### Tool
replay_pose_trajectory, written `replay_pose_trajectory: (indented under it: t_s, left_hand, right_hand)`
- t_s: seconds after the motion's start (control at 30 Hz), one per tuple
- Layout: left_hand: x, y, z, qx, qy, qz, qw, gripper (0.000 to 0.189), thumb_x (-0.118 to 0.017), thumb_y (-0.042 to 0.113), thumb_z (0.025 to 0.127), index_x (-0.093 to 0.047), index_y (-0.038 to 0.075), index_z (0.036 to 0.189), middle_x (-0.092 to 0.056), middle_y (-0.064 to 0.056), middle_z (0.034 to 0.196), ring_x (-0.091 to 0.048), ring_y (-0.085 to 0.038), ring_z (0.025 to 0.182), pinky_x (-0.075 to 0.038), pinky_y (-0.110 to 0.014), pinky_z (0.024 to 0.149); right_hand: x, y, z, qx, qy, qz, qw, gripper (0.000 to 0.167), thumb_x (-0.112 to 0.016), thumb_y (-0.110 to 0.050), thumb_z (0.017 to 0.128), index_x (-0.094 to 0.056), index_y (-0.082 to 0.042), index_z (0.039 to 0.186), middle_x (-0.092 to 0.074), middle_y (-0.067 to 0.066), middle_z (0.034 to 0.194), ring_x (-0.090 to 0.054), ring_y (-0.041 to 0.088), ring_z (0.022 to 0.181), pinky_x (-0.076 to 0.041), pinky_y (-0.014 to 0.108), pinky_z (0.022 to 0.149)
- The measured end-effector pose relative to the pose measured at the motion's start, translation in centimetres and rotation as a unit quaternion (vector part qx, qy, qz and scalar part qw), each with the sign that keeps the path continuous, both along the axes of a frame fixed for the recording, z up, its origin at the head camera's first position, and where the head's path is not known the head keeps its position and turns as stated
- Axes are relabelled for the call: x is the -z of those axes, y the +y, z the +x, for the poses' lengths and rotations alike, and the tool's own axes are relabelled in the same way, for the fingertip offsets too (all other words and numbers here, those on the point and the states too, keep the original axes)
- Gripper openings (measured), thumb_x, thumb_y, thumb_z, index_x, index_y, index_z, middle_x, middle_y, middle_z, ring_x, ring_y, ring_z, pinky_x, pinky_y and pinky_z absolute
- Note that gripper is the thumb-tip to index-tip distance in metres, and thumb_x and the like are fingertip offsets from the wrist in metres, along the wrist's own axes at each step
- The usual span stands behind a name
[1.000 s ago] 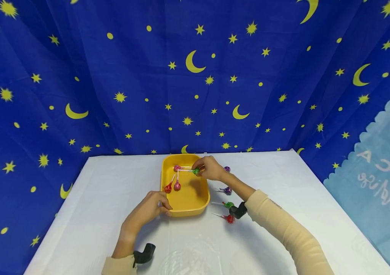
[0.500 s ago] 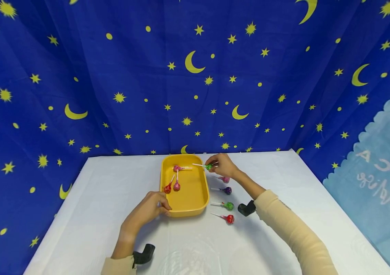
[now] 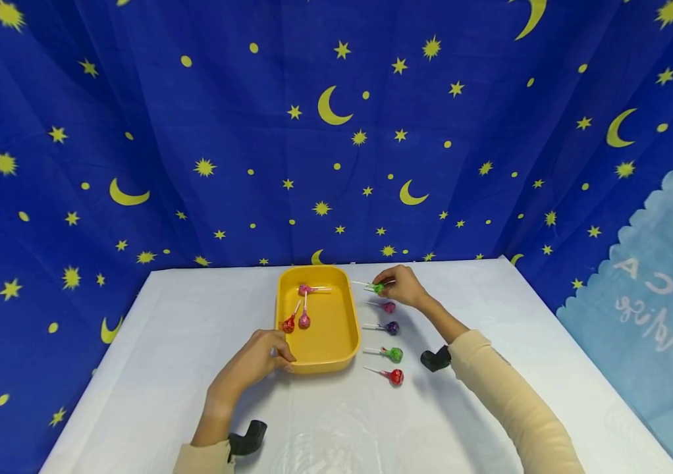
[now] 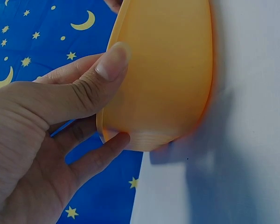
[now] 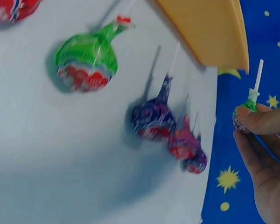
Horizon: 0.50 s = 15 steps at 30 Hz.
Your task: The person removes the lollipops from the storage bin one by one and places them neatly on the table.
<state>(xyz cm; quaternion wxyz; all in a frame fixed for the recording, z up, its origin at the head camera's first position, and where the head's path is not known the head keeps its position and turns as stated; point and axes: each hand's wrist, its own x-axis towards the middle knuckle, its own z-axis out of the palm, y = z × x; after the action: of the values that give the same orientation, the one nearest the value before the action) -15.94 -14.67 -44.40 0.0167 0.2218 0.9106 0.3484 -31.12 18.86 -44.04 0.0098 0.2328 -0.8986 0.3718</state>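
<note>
My left hand (image 3: 258,357) grips the near left corner of a yellow tray (image 3: 327,345); in the left wrist view its thumb (image 4: 113,63) lies over the outer wall. Inside the tray are a red lollipop (image 3: 288,324) and two pink ones, one of them a pink lollipop (image 3: 304,320) near the red. Beyond the tray's far right corner, my right hand (image 3: 404,286) pinches a green-wrapped lollipop (image 5: 242,116) by its candy head, the white stick pointing toward the tray. That hand is over the table's far part, above the row of lollipops.
Right of the tray lie a red lollipop (image 3: 396,377), a green lollipop (image 3: 394,355), a purple lollipop (image 3: 392,328) and a pink lollipop (image 3: 389,307). Another purple lollipop (image 5: 196,162) shows at the row's far end. A blue star-patterned curtain (image 3: 242,131) hangs behind the white table (image 3: 194,309).
My right hand has moved right with the green lollipop, from over the tray to beyond its right side. The left hand keeps its grip on the tray.
</note>
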Motion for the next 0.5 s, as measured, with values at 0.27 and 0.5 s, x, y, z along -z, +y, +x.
replay_pose_trajectory:
  t_s: [0.27,0.5]
  left_hand:
    - [-0.1,-0.1,0.0,0.016,-0.005,0.019,0.9997,0.006,-0.079,0.011,0.079,-0.076,0.006,0.076,-0.065,0.009,0.078,-0.058,-0.007,0.075,-0.051,-0.023,0.069]
    - [0.0,-0.2,-0.1,0.017,-0.004,0.018,0.9997,0.006,-0.079,0.011,0.078,-0.076,0.006,0.076,-0.066,0.008,0.078,-0.058,-0.007,0.075,-0.052,-0.025,0.071]
  right_hand:
    - [0.7,2.0,-0.3,0.028,0.005,0.007,0.9996,0.023,-0.074,0.009,0.073,-0.074,0.004,0.095,-0.073,0.019,0.096,-0.070,0.032,0.093,-0.058,0.039,0.082]
    - [1.2,3.8,-0.3,0.045,0.007,0.003,0.9989,0.023,-0.074,0.011,0.070,-0.073,0.006,0.093,-0.073,0.021,0.094,-0.070,0.035,0.091,-0.058,0.040,0.080]
